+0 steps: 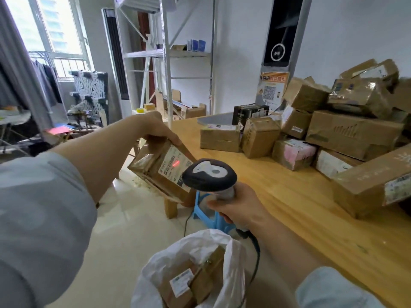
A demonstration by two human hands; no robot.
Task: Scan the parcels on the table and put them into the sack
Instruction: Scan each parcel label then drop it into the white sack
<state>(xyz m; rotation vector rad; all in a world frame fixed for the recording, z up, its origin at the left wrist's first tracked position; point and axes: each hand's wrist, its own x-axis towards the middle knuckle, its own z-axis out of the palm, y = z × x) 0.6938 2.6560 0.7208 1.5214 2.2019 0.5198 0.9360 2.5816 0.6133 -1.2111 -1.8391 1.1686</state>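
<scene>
Head view: left hand grips parcel, right hand grips scanner reading it; sack holds at least 2; pile remains.

Tape-glossy brown cardboard parcel, smooth wooden table, crinkled white plastic sack, matt plastic scanner

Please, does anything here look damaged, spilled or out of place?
Yes. The top boxes of the pile are dented and crumpled, and several lie tilted. Pale scraps are scattered on the floor near the table. The parcel under the scanner looks whole.
</scene>
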